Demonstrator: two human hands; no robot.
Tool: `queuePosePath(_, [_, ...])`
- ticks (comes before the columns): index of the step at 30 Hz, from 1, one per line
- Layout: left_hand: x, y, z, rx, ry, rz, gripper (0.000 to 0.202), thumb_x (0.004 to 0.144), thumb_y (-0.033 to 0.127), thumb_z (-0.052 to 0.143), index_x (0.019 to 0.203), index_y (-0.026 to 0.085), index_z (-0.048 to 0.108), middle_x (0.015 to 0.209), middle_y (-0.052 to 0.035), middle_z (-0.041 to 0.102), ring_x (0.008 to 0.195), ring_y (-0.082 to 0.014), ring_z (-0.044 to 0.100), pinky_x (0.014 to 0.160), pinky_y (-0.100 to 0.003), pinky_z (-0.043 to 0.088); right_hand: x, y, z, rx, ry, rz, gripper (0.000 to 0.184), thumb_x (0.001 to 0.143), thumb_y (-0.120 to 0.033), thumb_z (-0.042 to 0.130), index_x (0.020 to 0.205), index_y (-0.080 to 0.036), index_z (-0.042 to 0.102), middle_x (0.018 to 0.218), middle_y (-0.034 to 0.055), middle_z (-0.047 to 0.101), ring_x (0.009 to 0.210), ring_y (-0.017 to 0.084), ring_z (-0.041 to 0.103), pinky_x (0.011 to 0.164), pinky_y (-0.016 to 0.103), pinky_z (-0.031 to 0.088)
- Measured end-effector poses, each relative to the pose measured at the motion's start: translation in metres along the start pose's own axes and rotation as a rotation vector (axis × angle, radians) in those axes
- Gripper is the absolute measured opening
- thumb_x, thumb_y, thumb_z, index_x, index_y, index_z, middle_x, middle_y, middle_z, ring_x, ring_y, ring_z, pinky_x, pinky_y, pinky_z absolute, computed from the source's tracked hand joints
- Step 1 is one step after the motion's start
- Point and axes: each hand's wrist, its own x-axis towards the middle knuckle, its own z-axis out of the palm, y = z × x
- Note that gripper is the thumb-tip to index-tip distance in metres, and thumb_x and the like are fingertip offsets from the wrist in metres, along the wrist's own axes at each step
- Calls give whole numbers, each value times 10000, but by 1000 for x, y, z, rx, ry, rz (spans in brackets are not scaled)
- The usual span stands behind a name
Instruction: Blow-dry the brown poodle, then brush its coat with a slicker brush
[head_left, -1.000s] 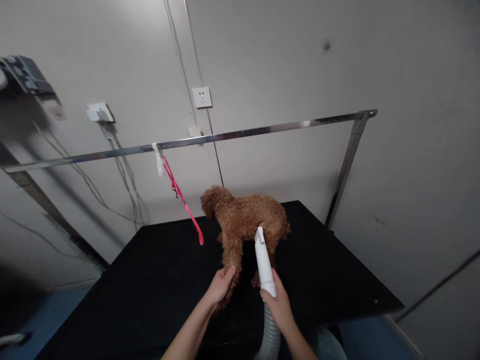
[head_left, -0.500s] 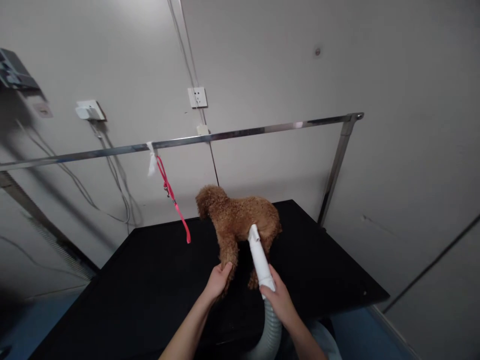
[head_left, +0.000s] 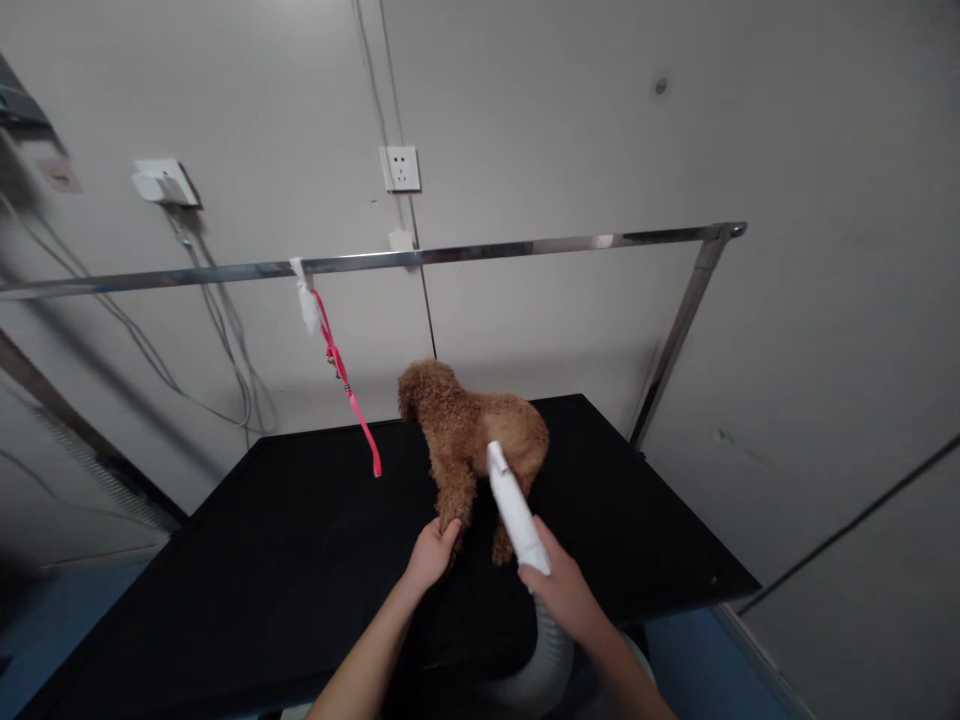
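A curly brown dog (head_left: 480,425) stands on a black table (head_left: 315,560), its head turned to the left. My left hand (head_left: 431,552) is closed round the lower part of the dog's front leg (head_left: 454,495). My right hand (head_left: 559,580) grips the white nozzle (head_left: 514,510) of a pet dryer. Its tip is at the dog's side, where the fur looks parted and flattened. A grey ribbed hose (head_left: 546,660) runs down from the nozzle, and its far end is out of view.
A metal bar (head_left: 517,248) spans above the table, with a post (head_left: 679,340) at the right. From the bar hangs a pink leash (head_left: 352,400) tied with white cloth. Behind are a wall socket (head_left: 400,169), a plugged-in white adapter (head_left: 161,185) and loose cables.
The nozzle tip has shifted slightly left and up along the dog's side, and a wider patch of fur is flattened. My left hand keeps its hold on the leg. The view has shifted slightly.
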Motion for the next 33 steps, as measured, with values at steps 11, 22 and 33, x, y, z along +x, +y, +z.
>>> queuePosePath(11, [-2, -1, 3, 280, 51, -61, 312, 861, 411, 500, 969, 151, 633, 853, -107, 705, 797, -235, 661, 693, -278, 428, -26, 0, -6, -302, -148, -93, 765, 628, -169, 562, 1378, -288, 468, 1198, 52, 658, 1066, 276, 615, 937, 343, 446])
queuePosePath(22, [5, -12, 0, 317, 57, -83, 348, 893, 410, 448, 925, 140, 666, 901, -140, 707, 883, -256, 659, 768, -309, 447, -32, 2, -12, -431, -225, -101, 763, 636, -191, 558, 1390, -246, 456, 1255, 85, 618, 1098, 288, 591, 964, 365, 429])
queuePosePath(33, [25, -9, 13, -54, 137, -133, 601, 905, 552, 346, 1013, 75, 696, 875, -161, 723, 924, -286, 662, 829, -356, 469, -36, 12, -10, -492, -218, -41, 778, 690, -209, 512, 1449, -171, 347, 1300, 125, 581, 1126, 282, 581, 969, 367, 431])
